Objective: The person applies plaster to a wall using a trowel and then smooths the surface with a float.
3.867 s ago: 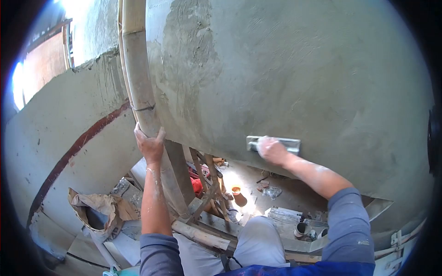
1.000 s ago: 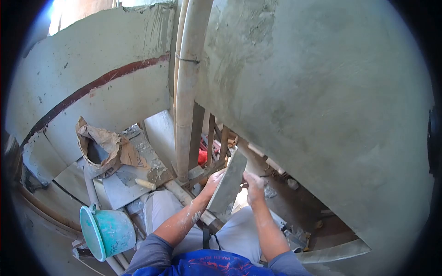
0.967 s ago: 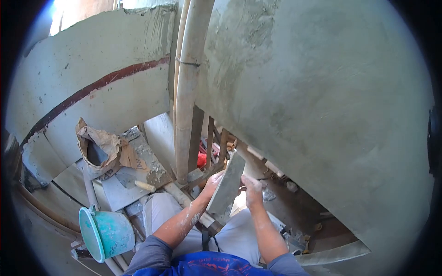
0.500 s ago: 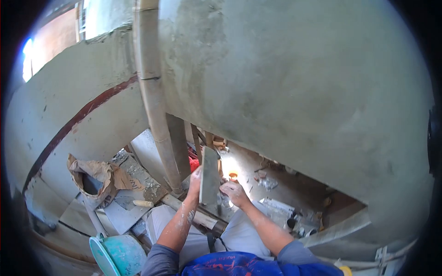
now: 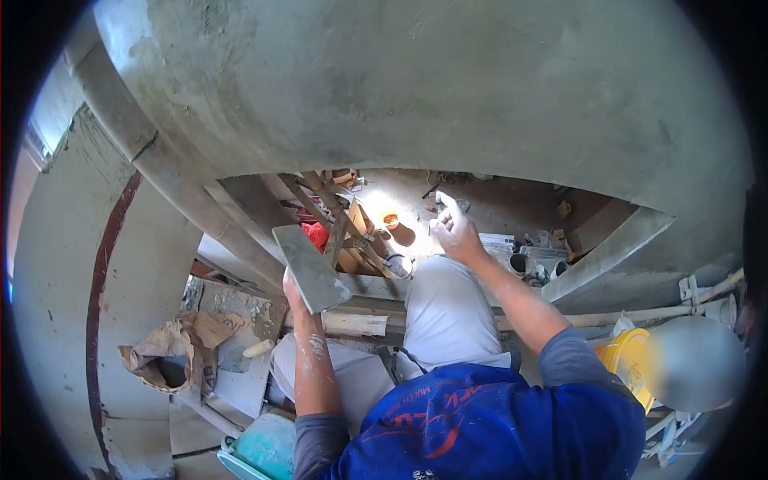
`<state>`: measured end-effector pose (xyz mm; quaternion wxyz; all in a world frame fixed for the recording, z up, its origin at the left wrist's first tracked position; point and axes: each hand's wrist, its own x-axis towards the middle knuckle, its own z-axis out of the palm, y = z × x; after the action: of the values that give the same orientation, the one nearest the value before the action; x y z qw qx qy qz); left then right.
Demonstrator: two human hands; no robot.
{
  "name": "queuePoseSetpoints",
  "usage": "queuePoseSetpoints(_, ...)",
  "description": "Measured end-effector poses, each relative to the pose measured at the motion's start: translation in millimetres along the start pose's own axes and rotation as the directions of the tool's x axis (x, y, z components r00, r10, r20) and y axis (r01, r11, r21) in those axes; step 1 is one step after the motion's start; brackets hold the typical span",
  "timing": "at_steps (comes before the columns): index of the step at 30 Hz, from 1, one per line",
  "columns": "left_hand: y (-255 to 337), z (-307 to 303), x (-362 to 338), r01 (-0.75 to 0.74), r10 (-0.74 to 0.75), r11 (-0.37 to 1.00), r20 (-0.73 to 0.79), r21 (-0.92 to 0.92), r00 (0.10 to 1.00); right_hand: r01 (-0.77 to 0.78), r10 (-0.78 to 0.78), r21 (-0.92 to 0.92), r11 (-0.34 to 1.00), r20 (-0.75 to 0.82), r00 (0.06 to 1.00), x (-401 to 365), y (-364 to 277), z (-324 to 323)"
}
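My left hand (image 5: 295, 294) is closed around the back edge of a plastering float (image 5: 310, 270), a flat rectangular board with a grey, mortar-smeared face. The float is tilted, and its handle is hidden behind it. To the right, my right hand (image 5: 458, 234) is raised above my knee, index finger stretched out and thumb apart. Nothing shows in it, though its palm side is partly hidden. Pale dried mortar marks both hands and the left forearm. The grey plastered wall (image 5: 448, 96) curves in front of me.
A torn paper sack (image 5: 172, 352) lies at the left beside a turquoise bucket (image 5: 268, 448). A bamboo pole (image 5: 184, 200) slants up the wall. Below the wall's lower edge is an opening with an orange-lit container (image 5: 392, 224) and debris. A yellow bucket (image 5: 628, 364) stands at the right.
My view has swung right and downward. My right hand has moved away from the float, up and to the right, with its index finger now extended. The float has tilted, showing its broad face.
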<state>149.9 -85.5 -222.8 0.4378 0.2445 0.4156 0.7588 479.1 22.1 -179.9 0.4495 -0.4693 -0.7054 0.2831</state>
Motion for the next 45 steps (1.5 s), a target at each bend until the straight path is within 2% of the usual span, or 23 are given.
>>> queuePoseSetpoints(2,-5,1,-5,0.022,-0.022,1.0,0.006,-0.016,1.0,0.219,-0.198,-0.293,0.93,0.102,0.975,15,-17,-3)
queuePoseSetpoints(5,-14,-4,-5,-0.012,0.015,0.998,-0.04,0.061,0.999,0.453,-0.311,-0.627,0.634,0.33,0.891,49,-2,27)
queuePoseSetpoints(6,-16,-4,-5,0.033,-0.032,0.999,-0.058,0.013,0.998,0.506,-0.31,-0.66,0.555,0.401,0.862,61,2,37)
queuePoseSetpoints(9,-6,8,-17,0.05,-0.055,0.997,-0.067,-0.061,0.996,0.524,-0.174,-0.803,0.283,0.494,0.852,91,3,56)
queuePoseSetpoints(13,-14,-1,-12,0.047,-0.059,0.987,-0.074,-0.154,0.996,0.456,-0.164,-0.875,0.159,0.432,0.887,110,7,63)
queuePoseSetpoints(14,-10,2,-15,0.065,-0.073,0.981,-0.034,-0.18,0.997,0.437,-0.143,-0.89,0.128,0.419,0.897,116,13,65)
queuePoseSetpoints(19,-22,-5,-7,0.042,-0.048,0.988,-0.032,-0.15,0.998,0.424,-0.168,-0.905,-0.031,0.423,0.891,124,34,60)
queuePoseSetpoints(22,-23,-6,-6,0.041,-0.048,0.981,-0.035,-0.192,0.998,0.398,-0.179,-0.917,-0.013,0.394,0.902,123,28,46)
queuePoseSetpoints(25,-18,-3,-9,0.016,-0.026,0.974,-0.041,-0.224,0.999,0.439,-0.269,-0.889,0.133,0.394,0.879,110,24,23)
queuePoseSetpoints(26,-15,-2,-11,0.001,-0.011,0.973,-0.042,-0.232,0.999,0.418,-0.255,-0.889,0.186,0.367,0.895,101,19,15)
queuePoseSetpoints(29,-12,-3,-15,0.001,-0.01,0.971,-0.035,-0.241,0.999,0.338,-0.175,-0.805,0.488,0.289,0.941,68,-15,-7)
queuePoseSetpoints(31,3,7,-20,0.045,-0.055,0.968,-0.033,-0.246,0.998,0.247,-0.072,-0.778,0.578,0.253,0.965,51,-23,-15)
queuePoseSetpoints(33,17,17,-22,0.082,-0.088,0.964,-0.014,-0.254,0.996,0.216,-0.033,-0.766,0.606,0.247,0.969,37,-12,-18)
queuePoseSetpoints(35,26,27,-24,0.095,-0.093,0.966,0.02,-0.243,0.995,0.12,0.096,-0.673,0.73,0.274,0.957,28,-12,-19)
queuePoseSetpoints(39,20,39,-27,0.071,-0.068,0.967,0.019,-0.247,0.997,-0.031,0.213,-0.609,0.792,0.229,0.95,10,-8,-3)
queuePoseSetpoints(42,10,51,-29,0.091,-0.116,0.974,-0.113,-0.206,0.987,0.156,-0.027,-0.615,0.773,0.213,0.977,-12,-1,7)
queuePoseSetpoints(45,3,49,-20,0.076,-0.091,0.988,-0.111,-0.132,0.99,0.094,0.017,-0.521,0.849,0.205,0.979,-20,-27,-13)
